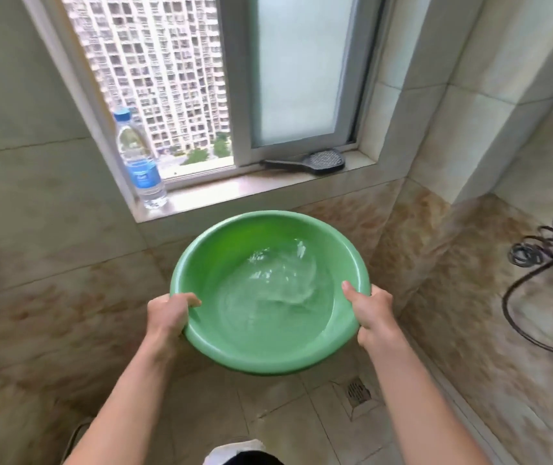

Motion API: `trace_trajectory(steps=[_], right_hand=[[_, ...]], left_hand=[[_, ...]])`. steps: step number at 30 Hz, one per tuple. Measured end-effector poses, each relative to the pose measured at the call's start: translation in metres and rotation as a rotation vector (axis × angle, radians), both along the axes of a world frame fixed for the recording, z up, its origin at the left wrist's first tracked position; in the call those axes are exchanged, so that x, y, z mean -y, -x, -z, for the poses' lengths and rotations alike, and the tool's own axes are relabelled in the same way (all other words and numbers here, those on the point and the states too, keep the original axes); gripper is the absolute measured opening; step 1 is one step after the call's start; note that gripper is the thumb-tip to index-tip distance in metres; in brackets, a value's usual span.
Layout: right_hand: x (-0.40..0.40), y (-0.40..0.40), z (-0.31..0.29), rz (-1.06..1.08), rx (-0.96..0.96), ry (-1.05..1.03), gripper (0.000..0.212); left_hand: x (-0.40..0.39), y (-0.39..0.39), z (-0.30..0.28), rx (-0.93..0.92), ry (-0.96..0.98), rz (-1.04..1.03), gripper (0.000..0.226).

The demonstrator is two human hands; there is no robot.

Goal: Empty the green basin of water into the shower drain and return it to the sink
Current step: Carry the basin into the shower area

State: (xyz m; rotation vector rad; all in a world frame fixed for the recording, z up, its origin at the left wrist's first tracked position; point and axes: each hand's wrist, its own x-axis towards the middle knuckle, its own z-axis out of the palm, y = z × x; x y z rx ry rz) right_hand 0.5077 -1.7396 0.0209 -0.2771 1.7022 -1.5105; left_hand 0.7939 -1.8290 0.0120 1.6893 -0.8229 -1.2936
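I hold a round green basin (234,236) in the air in front of me, below the window sill. Water sloshes inside it, rippling toward the far right wall of the basin. My left hand (169,315) grips the near left rim, thumb inside. On the near right rim my right hand (369,312) grips the same way, thumb over the edge. The square shower drain (357,392) is set in the floor tiles below and to the right of the basin. The sink is out of view.
A water bottle (139,162) stands at the left end of the window sill (261,187), and a black brush-like tool (315,161) lies at its right end. A dark coiled shower hose (533,263) hangs on the right wall. Tiled walls close in on both sides.
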Motion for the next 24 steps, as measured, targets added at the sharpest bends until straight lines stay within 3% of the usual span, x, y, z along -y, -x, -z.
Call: trace_trajectory(steps=[9, 13, 19, 24], right_hand=[[-0.019, 0.034, 0.003, 0.347, -0.039, -0.026, 0.015], [-0.034, 0.032, 0.017, 0.444, -0.034, -0.071, 0.026], [-0.05, 0.014, 0.039, 0.586, -0.013, -0.135, 0.013], [-0.053, -0.003, 0.05, 0.654, 0.016, -0.163, 0.022]], left_hand=[[0.063, 0.077, 0.019, -0.001, -0.048, 0.297, 0.013], [0.073, 0.093, 0.023, 0.02, -0.073, 0.391, 0.012], [0.091, 0.105, 0.028, 0.032, -0.08, 0.543, 0.013], [0.1, 0.106, 0.035, 0.052, -0.1, 0.65, 0.019]])
